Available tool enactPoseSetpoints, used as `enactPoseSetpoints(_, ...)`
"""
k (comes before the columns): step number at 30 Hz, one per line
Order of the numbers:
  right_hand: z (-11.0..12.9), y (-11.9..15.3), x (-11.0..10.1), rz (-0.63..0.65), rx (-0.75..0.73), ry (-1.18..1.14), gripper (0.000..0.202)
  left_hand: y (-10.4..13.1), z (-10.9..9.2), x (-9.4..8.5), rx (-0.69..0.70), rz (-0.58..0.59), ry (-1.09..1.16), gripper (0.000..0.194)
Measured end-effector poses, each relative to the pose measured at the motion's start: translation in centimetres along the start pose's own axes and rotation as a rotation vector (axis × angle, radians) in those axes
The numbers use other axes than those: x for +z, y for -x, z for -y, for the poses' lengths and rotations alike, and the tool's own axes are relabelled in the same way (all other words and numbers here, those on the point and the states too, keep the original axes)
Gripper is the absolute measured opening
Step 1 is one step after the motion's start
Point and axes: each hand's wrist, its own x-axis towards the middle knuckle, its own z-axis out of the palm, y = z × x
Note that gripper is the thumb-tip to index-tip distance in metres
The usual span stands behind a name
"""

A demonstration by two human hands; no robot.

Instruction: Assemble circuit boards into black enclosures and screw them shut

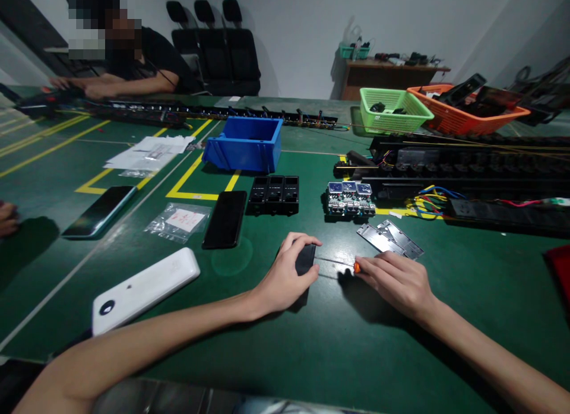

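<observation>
At dial centre, over the green tabletop [267,354]: one black casing [305,258], grasped between thumb and fingers of the left hand [282,276]. At three o'clock: one orange-handled screwdriver [357,266], pinched in the fingers of the right hand [403,280], slim shaft pointing to the casing's three-o'clock edge; whether its tip seats in anything cannot be told. At one o'clock: three circuit boards [351,200] with small screens, side by side. Between two and three: flat plates [389,239], overlapping. At eleven: three black housings [274,194], in a row; beyond them, one blue bin [247,147]. At ten: one black phone [225,220]. Step in hand, as judged: working the casing with the screwdriver. Next move seems to call for a firm left hold and a straight, steady shaft.
</observation>
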Motion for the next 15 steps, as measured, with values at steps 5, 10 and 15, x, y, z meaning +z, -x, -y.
enactPoseSetpoints(5,0.03,-0.01,-0.04,0.025,0.008,-0.005,0.028,0.02,-0.1,-0.06,-0.001,-0.005,0.0,0.035)
enactPoseSetpoints(10,-0.03,-0.13,-0.12,0.048,0.0,0.007,0.026,0.03,-0.09,-0.03,-0.002,-0.011,0.002,0.036)
enactPoseSetpoints(15,-0.02,-0.4,-0.1,0.08,0.007,-0.002,0.022,0.08,-0.01,0.01,0.0,-0.012,-0.003,0.035)
